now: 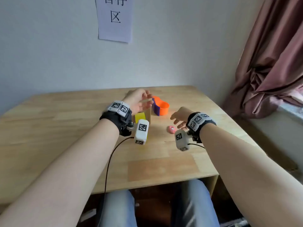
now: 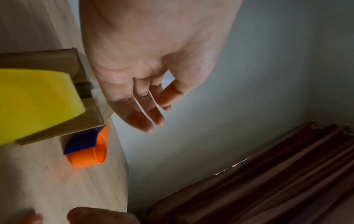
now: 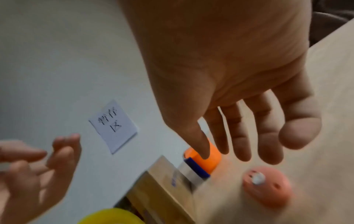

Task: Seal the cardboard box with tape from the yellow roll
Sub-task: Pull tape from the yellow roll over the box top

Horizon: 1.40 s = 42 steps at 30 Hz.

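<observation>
A small brown cardboard box (image 1: 148, 114) (image 2: 84, 97) (image 3: 166, 186) stands on the wooden table (image 1: 65, 115), mostly hidden behind my left wrist. The yellow tape roll (image 1: 140, 117) (image 2: 36, 104) (image 3: 111, 216) lies against its near side. My left hand (image 1: 141, 100) (image 2: 149, 106) (image 3: 38, 163) hovers just above the box, fingers relaxed and holding nothing. My right hand (image 1: 179, 118) (image 3: 249, 136) floats to the right of the box, above the table, fingers spread and empty.
An orange double cup (image 1: 162, 106) (image 2: 90, 153) (image 3: 208, 156) with a purple piece (image 1: 155, 108) sits behind the box. A small pink round thing (image 1: 171, 129) (image 3: 268, 186) lies under my right hand. Wall and paper sign (image 1: 114, 18) behind; curtain (image 1: 270, 54) at right.
</observation>
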{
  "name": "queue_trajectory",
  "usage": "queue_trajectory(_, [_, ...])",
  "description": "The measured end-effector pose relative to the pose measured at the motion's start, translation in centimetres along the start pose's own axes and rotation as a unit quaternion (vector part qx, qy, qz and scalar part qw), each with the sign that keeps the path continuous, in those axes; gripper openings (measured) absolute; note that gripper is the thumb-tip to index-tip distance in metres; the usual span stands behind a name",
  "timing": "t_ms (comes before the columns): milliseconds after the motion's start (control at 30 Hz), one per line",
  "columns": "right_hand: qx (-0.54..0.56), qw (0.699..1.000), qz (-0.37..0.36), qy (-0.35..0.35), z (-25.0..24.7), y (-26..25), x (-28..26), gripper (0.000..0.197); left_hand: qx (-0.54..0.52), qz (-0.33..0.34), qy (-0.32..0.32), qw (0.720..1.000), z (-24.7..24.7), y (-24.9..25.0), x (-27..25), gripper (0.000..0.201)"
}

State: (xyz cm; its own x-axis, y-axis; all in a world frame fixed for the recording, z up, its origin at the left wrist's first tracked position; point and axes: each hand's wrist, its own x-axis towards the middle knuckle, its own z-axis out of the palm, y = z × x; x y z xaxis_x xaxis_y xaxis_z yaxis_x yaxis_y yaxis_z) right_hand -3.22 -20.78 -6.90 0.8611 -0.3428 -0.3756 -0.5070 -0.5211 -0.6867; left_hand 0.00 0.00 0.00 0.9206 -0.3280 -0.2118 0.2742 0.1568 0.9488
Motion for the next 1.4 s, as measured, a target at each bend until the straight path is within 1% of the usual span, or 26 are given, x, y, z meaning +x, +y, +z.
queue_trajectory(67, [-0.03, 0.999, 0.028, 0.006, 0.7, 1.0, 0.5, 0.025, 0.013, -0.008, 0.007, 1.0, 0.3, -0.5, 0.3, 0.023])
queue_trajectory(133, [-0.079, 0.996, 0.041, 0.007, 1.7, 1.9, 0.7, 0.017, 0.017, -0.016, 0.004, 1.0, 0.2, -1.4, 0.4, 0.023])
queue_trajectory(233, [-0.107, 0.993, 0.034, 0.039, 2.6, 2.3, 1.7, 0.019, 0.016, -0.007, 0.01, 1.0, 0.1, -1.6, 1.0, 0.024])
queue_trajectory(300, [-0.103, 0.994, 0.027, 0.035, 2.8, 2.3, 2.7, 0.02, 0.026, 0.007, 0.021, 0.999, -0.1, -1.2, 1.3, 0.025])
queue_trajectory(333, [-0.09, 0.995, 0.025, 0.024, 2.9, 2.2, 3.1, 0.018, 0.033, 0.015, 0.03, 0.999, -0.4, -1.1, 1.5, 0.025])
queue_trajectory(367, [-0.054, 0.998, 0.023, 0.009, 2.9, 1.9, 3.7, 0.017, 0.038, 0.023, 0.037, 0.998, -0.7, -0.8, 1.7, 0.024])
queue_trajectory(400, [0.01, 1.0, 0.026, -0.009, 2.9, 1.5, 4.0, 0.016, 0.039, 0.028, 0.047, 0.998, -1.2, -0.6, 1.9, 0.024])
queue_trajectory(467, [0.129, 0.991, 0.016, -0.036, 2.8, 0.3, 4.3, 0.017, 0.047, 0.032, 0.064, 0.996, -2.5, -0.1, 2.3, 0.023])
queue_trajectory(500, [0.158, 0.986, -0.003, -0.046, 2.8, -0.5, 4.2, 0.015, 0.054, 0.032, 0.073, 0.995, -3.2, 0.1, 2.4, 0.023])
queue_trajectory(600, [0.215, 0.973, -0.065, -0.046, 2.6, -3.2, 4.3, 0.027, 0.081, 0.018, 0.109, 0.991, -5.3, 0.1, 2.9, 0.022])
queue_trajectory(633, [0.237, 0.967, -0.082, -0.047, 2.5, -4.2, 4.3, 0.029, 0.092, 0.009, 0.119, 0.989, -6.0, 0.0, 3.0, 0.021])
queue_trajectory(700, [0.258, 0.956, -0.122, -0.072, 2.3, -6.0, 4.2, 0.03, 0.119, -0.02, 0.127, 0.985, -7.1, -0.5, 3.2, 0.016])
queue_trajectory(766, [0.224, 0.955, -0.164, -0.099, 2.1, -7.2, 3.8, 0.022, 0.152, -0.07, 0.113, 0.979, -8.0, -1.1, 3.2, 0.008])
queue_trajectory(800, [0.189, 0.958, -0.188, -0.106, 2.0, -7.7, 3.6, 0.017, 0.17, -0.098, 0.1, 0.975, -8.4, -1.4, 3.3, 0.007])
queue_trajectory(866, [0.089, 0.963, -0.235, -0.102, 2.1, -8.4, 3.4, 0.015, 0.204, -0.145, 0.073, 0.965, -8.7, -2.0, 3.5, 0.019])
queue_trajectory(933, [-0.018, 0.958, -0.274, -0.076, 2.3, -8.8, 3.4, 0.015, 0.213, -0.165, 0.046, 0.962, -8.7, -2.6, 3.8, 0.028])
queue_trajectory(1033, [-0.146, 0.935, -0.32, -0.047, 2.4, -9.0, 3.8, 0.019, 0.209, -0.169, 0.014, 0.963, -8.7, -3.3, 4.2, 0.033])
queue_trajectory(1100, [-0.199, 0.918, -0.338, -0.05, 2.5, -9.1, 4.0, 0.019, 0.197, -0.168, -0.002, 0.966, -8.8, -3.6, 4.5, 0.03])
queue_trajectory(1233, [-0.271, 0.894, -0.35, -0.071, 3.0, -9.3, 4.0, 0.016, 0.175, -0.16, -0.013, 0.971, -9.1, -4.1, 5.0, 0.027])
queue_trajectory(1400, [-0.312, 0.88, -0.351, -0.075, 3.2, -10.5, 4.1, 0.014, 0.176, -0.146, -0.019, 0.973, -9.1, -4.6, 5.3, 0.024])
